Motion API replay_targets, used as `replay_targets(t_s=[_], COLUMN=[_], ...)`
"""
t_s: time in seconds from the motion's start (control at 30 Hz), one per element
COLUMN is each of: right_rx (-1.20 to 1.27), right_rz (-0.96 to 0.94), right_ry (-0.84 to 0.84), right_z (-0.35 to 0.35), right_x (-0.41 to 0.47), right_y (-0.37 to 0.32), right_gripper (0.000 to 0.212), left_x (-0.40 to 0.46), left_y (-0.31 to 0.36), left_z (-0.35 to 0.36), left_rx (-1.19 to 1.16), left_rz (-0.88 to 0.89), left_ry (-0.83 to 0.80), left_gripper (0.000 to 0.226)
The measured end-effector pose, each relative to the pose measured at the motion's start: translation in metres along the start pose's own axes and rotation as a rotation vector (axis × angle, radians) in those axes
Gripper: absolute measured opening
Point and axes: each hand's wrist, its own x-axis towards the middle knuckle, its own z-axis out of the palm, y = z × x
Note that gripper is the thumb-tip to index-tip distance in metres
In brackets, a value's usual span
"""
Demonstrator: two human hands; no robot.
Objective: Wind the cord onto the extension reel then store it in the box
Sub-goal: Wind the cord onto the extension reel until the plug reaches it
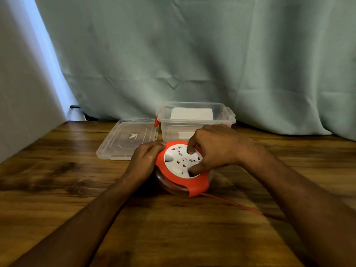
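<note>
Wooden table (77, 189), hands on extension reel (181, 166)

reel (182, 166) on table (57, 180) | box (194, 120) behind reel | lid (127, 139) left of box

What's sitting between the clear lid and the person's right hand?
In the head view, the left hand and the round red-and-white extension reel lie between the flat clear plastic lid and the right hand.

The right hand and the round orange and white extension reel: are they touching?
Touching. The head view shows the right hand with fingertips pressed on the white face of the round orange and white extension reel.
</note>
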Motion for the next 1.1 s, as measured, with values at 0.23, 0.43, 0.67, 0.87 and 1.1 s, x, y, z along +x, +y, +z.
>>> replay_targets(t_s=[0.23,0.43,0.67,0.87,1.1], right_rx=[0.120,0.245,0.264,0.268,0.239], right_rz=[0.027,-0.028,-0.107,-0.104,-0.097], right_ry=[-0.044,0.006,-0.121,-0.145,-0.118], right_z=[0.007,-0.005,0.000,0.000,-0.002], right_x=[0.005,0.000,0.003,0.002,-0.001], right_y=[-0.002,0.007,0.012,0.016,0.015], right_gripper=[0.055,0.021,0.065,0.068,0.067], left_x=[0.001,0.000,-0.002,0.001,0.000], left_y=[-0.003,-0.004,-0.001,-0.005,-0.005], left_z=[0.001,0.001,0.000,0.000,0.000], left_rx=[0.047,0.063,0.096,0.058,0.029], left_rz=[0.025,0.030,0.060,0.061,0.067], left_ry=[-0.040,-0.053,-0.117,-0.144,-0.140], left_gripper=[0.030,0.030,0.033,0.035,0.035])
